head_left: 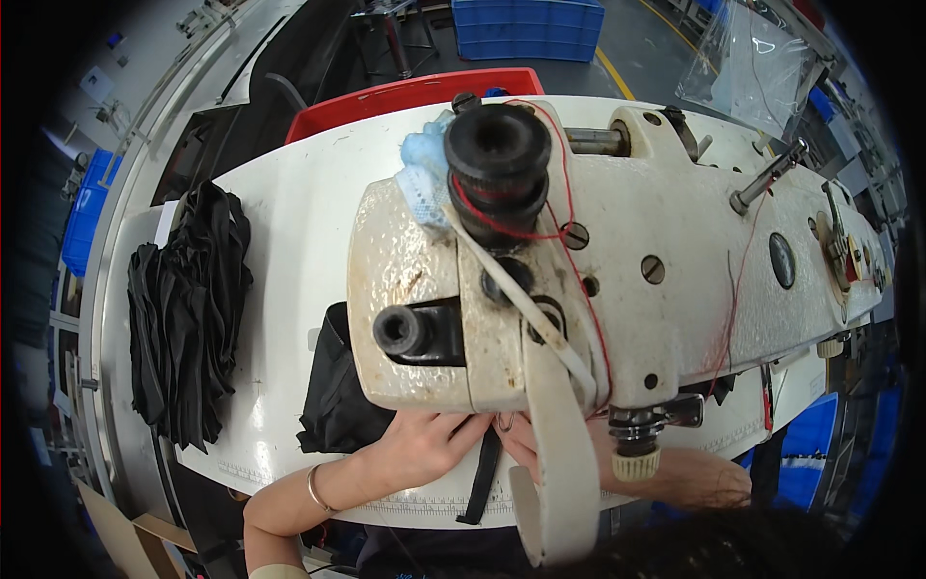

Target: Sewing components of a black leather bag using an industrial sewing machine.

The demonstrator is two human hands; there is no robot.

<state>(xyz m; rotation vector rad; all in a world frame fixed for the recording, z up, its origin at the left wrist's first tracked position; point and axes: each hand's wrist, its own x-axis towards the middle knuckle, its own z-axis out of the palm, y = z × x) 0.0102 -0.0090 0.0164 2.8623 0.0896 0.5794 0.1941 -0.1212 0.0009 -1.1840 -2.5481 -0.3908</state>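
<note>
A white sewing machine with a red thread fills the middle and right of the view, its head above my hands. My left hand has its fingers bent together at the upper part of a narrow black fabric strip, which hangs toward me over the table's near edge. On the strip's other side is my right hand, fingers closed against it, partly covered by the machine head and a white curved lever. Both hands' fingertips are partly hidden beneath the head. A folded black fabric piece lies beside my left hand.
A pile of black fabric pieces rests on the left of the white table. Beyond its far edge stand a red bin and a blue crate. A light blue cloth is tucked on the machine head.
</note>
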